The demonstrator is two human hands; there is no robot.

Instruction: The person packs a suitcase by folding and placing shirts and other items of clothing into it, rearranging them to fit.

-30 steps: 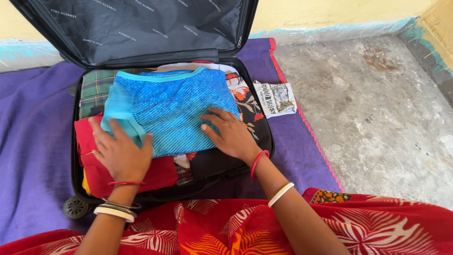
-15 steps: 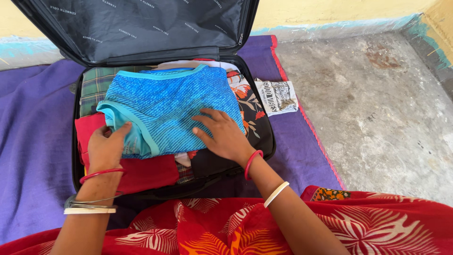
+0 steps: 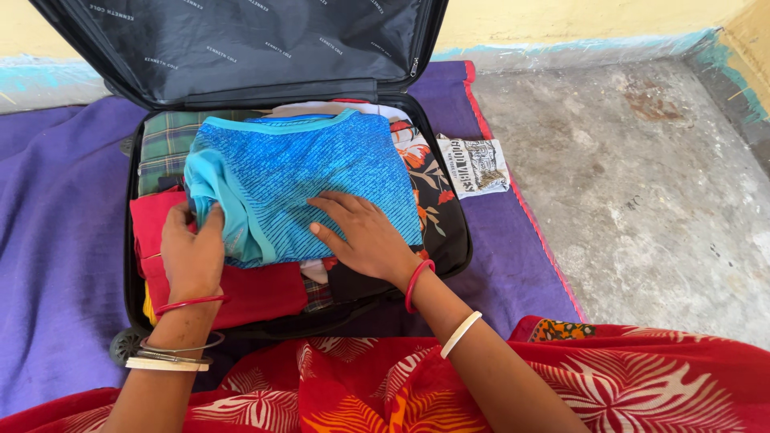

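Open suitcase (image 3: pixel 454 240) lies flat on a purple blanket (image 3: pixel 56 224) spread over the floor, lid (image 3: pixel 241 40) propped up toward the far wall. Case packed full. Blue top (image 3: pixel 321 172) sits uppermost, folded, covering the middle and far part of the pile and reaching nearly to the right wall of the case. Left hand (image 3: pixel 191 255) at the top's near-left corner: fingers closed on the loose turquoise edge, thumb on one side and fingertips on the other, seemingly to tuck that flap in against the fold. Right hand (image 3: pixel 365 236) lies palm down on the top's near-right part, fingers spread and flat, gripping nothing; it looks placed to pin the fold so the cloth does not slide as the other side is handled. Under the top: green plaid cloth (image 3: pixel 164 144) at the far-left corner, red cloth (image 3: pixel 249 293) along the near-left edge, dark flowered cloth (image 3: pixel 425 172) along the right wall. Small white printed cloth (image 3: pixel 475 165) lies on the blanket just outside the right wall, apart from the pile. Bangles on both wrists. Red patterned garment (image 3: pixel 642 385) of the wearer fills the near edge of the view. Bare concrete floor (image 3: pixel 642 176) to the right.
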